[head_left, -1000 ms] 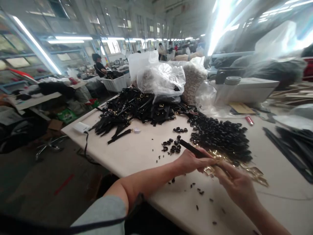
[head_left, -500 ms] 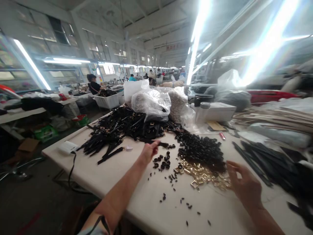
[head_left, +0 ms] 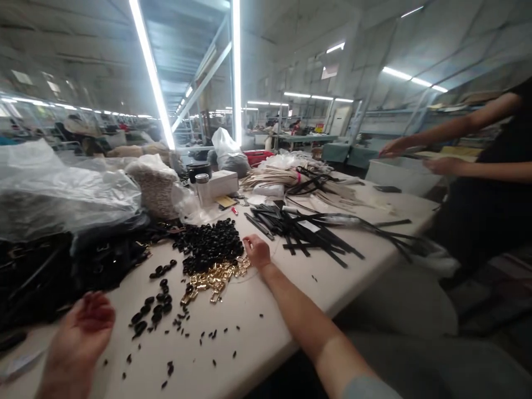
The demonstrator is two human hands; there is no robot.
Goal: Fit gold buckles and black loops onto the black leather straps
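My left hand (head_left: 85, 327) is at the lower left, a little blurred. Its palm faces up, the fingers loosely curled, and I see nothing in it. Beside it lies a heap of black buckled straps (head_left: 106, 257). My right hand (head_left: 258, 252) reaches to the right edge of a pile of black loops (head_left: 211, 241). Its fingers are drawn together, and whatever they pinch is hidden. Gold-coloured metal buckles (head_left: 214, 277) lie just left of this hand. Between both hands are several loose black rings (head_left: 155, 305) and scattered small black pieces (head_left: 180, 321).
Black strips (head_left: 307, 230) lie to the right. Clear plastic bags (head_left: 83, 185), a lidded jar (head_left: 203, 188) and a white box (head_left: 223, 183) stand behind the piles. At the right, another person's arms (head_left: 457, 166) reach over a white bin (head_left: 403, 174). The table edge (head_left: 324, 310) runs diagonally.
The view has swung right. My left hand has left the strap it held and come back towards me. My right hand has moved to the side of the loop pile, its fingers closing.
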